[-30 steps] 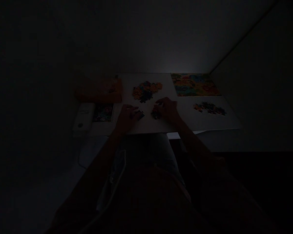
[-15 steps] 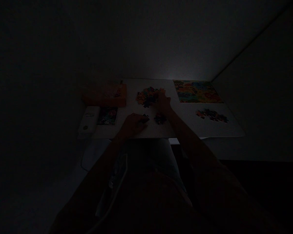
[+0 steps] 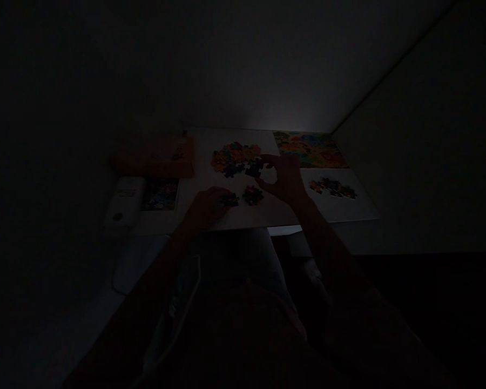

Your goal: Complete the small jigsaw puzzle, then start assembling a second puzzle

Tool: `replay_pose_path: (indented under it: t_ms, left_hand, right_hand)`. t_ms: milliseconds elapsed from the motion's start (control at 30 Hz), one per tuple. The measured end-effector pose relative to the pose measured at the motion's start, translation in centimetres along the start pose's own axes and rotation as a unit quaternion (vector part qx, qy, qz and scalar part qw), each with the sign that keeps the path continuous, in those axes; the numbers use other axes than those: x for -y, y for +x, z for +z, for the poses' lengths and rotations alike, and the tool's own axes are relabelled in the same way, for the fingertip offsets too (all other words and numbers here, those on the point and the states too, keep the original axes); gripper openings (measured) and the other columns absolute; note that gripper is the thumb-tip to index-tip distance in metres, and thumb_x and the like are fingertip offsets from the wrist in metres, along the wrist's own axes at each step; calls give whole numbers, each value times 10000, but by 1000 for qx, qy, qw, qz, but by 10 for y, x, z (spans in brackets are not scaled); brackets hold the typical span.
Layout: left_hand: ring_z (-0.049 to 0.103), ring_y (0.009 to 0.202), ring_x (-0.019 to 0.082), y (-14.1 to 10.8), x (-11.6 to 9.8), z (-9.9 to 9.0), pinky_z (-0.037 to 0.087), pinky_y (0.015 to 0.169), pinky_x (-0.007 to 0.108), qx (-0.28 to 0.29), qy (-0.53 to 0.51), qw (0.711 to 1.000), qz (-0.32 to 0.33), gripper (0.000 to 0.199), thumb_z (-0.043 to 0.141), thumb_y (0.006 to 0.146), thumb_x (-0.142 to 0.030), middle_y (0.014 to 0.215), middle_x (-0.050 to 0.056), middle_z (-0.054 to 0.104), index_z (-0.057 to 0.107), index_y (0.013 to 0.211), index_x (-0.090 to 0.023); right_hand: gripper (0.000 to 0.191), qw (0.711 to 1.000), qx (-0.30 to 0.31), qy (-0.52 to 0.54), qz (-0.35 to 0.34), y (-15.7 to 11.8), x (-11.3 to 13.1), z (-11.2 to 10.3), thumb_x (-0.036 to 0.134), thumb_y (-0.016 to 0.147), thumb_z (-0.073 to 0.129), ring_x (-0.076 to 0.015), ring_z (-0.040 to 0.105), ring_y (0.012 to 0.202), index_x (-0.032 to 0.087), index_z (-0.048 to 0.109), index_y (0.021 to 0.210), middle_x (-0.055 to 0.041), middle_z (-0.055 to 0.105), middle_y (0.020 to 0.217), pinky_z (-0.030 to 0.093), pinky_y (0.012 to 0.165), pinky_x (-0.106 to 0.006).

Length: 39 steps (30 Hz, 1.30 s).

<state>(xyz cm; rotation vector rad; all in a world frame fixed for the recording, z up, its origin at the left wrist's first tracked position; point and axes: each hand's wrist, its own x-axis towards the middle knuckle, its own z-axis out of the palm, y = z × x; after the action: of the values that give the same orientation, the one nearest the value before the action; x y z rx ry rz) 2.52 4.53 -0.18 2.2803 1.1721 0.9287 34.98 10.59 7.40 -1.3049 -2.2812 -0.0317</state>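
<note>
In dim light, my right hand (image 3: 285, 175) pinches a dark jigsaw piece (image 3: 254, 169) between thumb and fingers. That piece is at the lower right edge of a heap of mostly orange and dark jigsaw pieces (image 3: 233, 156). Nearer to me, my left hand (image 3: 206, 205) curls its fingers on a few dark jigsaw pieces (image 3: 229, 200); how many it grips is hard to see. Between the hands, close to the table's front, lies a small cluster of dark and reddish pieces (image 3: 252, 195).
A colourful picture sheet (image 3: 311, 149) lies at the back right, with another group of pieces (image 3: 332, 188) before it. On the left are an orange box (image 3: 174, 156), a dark floral picture card (image 3: 160, 194) and a white box (image 3: 124, 200). A wall (image 3: 243, 81) rises behind the white table (image 3: 283, 213).
My right hand has drawn back from the heap to the right and now shows a dark piece in its pinch. My left hand stays by its pieces. The view has shifted somewhat.
</note>
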Motion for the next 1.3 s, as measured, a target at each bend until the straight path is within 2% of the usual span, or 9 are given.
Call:
replay_pose_path:
  t_ms: [200,300,433,600,767,867,1000,1167,1300]
  left_hand:
    - [768,1409,336,0,-7,-1,608,1217,560,18,39,999,3,463,752,1028,-274,1535,141,786,744,1491,-250]
    - [721,1471,360,0,-12,-1,555,1278,575,11,70,997,-21,476,758,1029,-319,1568,159,767,741,1497,-233]
    - [677,1511,393,0,-16,0,515,1309,601,14,91,994,-61,522,769,1022,-366,1587,174,752,719,1526,-235]
    - [673,1509,390,1,-15,0,514,1316,594,-2,79,994,-78,527,762,1033,-406,1573,182,746,689,1524,-231]
    - [722,1403,335,10,-7,-3,571,1265,535,-46,39,989,-136,488,699,1088,-444,1512,173,741,676,1517,-212]
    - [714,1403,342,30,-1,-3,574,1261,536,-51,67,985,-148,504,705,1080,-403,1522,189,727,680,1537,-192]
    - [601,1592,407,72,0,2,459,1375,607,-26,144,981,-127,533,718,1077,-343,1708,202,657,687,1590,-203]
    - [416,1754,468,126,-4,9,335,1416,673,3,193,974,-123,707,713,1114,-456,1864,253,494,578,1741,-157]
    - [526,1651,487,156,1,5,377,1350,675,40,231,965,-116,661,707,1101,-456,1810,260,559,627,1693,-172]
  right_hand:
    - [530,999,0,13,50,-41,-16,-9,481,1039,761,-395,799,1230,275,725,1525,-143,863,1348,454,1207,-635]
    - [503,994,52,16,91,-59,-27,-5,494,1047,738,-416,790,1271,292,755,1507,-142,866,1385,448,1225,-656]
    - [614,986,107,33,125,-76,-38,1,546,1050,732,-456,732,1426,291,720,1608,-157,804,1567,442,1273,-697]
    - [632,984,75,73,147,-86,-48,13,578,1083,681,-428,667,1539,258,697,1629,-165,738,1667,491,1284,-673]
    - [524,991,42,68,109,-92,-52,24,569,1072,724,-417,625,1574,285,769,1511,-147,708,1702,468,1297,-671]
    - [484,992,58,72,91,-93,-54,25,554,1057,742,-422,622,1567,307,783,1472,-133,714,1691,463,1287,-678]
    - [530,990,45,95,94,-92,-58,24,597,1053,741,-433,629,1551,306,749,1495,-139,727,1661,466,1278,-681]
    - [530,987,13,107,122,-90,-58,28,694,1056,729,-450,675,1455,314,784,1419,-158,773,1525,494,1248,-702]
    - [465,986,9,112,123,-88,-59,31,658,1051,755,-450,696,1420,335,799,1383,-146,789,1474,517,1237,-703]
